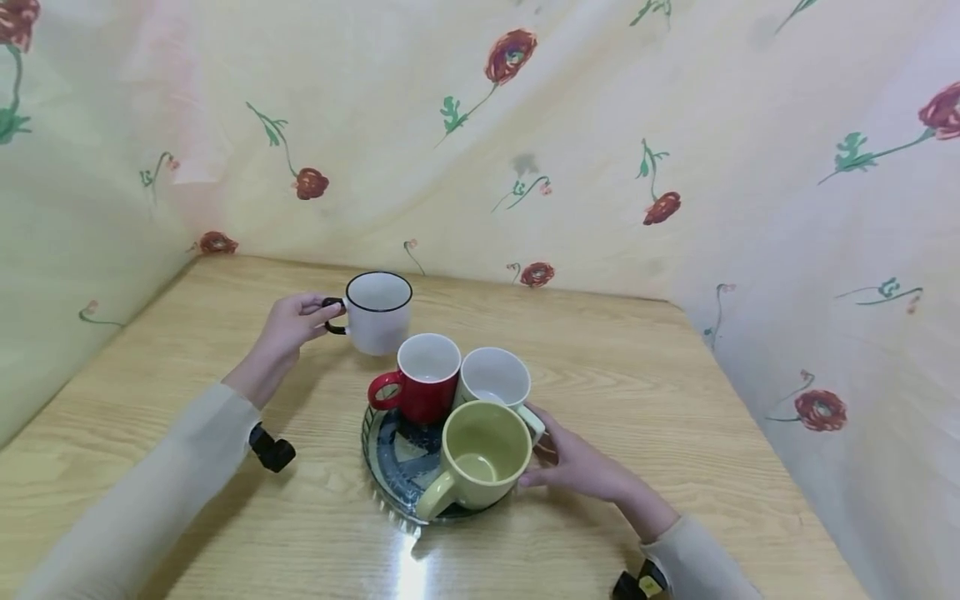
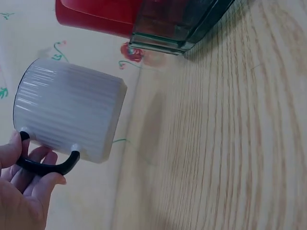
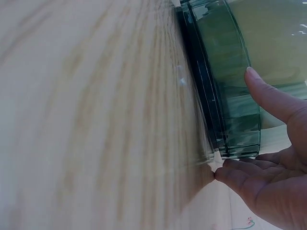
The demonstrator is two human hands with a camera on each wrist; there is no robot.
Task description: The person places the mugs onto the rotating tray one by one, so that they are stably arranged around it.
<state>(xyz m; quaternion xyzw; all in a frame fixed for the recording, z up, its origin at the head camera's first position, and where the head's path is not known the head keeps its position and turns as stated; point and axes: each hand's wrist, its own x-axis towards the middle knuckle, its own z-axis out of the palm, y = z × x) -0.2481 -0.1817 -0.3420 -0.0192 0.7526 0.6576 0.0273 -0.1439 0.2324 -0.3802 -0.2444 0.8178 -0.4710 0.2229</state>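
My left hand (image 1: 294, 323) pinches the black handle of a white mug with a black rim (image 1: 380, 327). In the left wrist view the ribbed white mug (image 2: 69, 108) hangs above the wooden table, its base off the surface. My right hand (image 1: 581, 462) holds the right side of a round glass tray (image 1: 387, 467); in the right wrist view the thumb lies on the tray's greenish wall (image 3: 235, 112) and the fingers bend at its lower edge. On the tray crowd a red mug (image 1: 429, 396), a white mug with a pale handle (image 1: 495, 377) and a yellow mug (image 1: 486, 450).
The wooden table (image 1: 637, 367) reaches back to a flower-patterned cloth (image 1: 360, 142), which also hangs along both sides. Black wrist cameras sit at the left sleeve (image 1: 272, 448) and right sleeve (image 1: 637, 583). The yellow mug's handle juts out over the tray's front rim.
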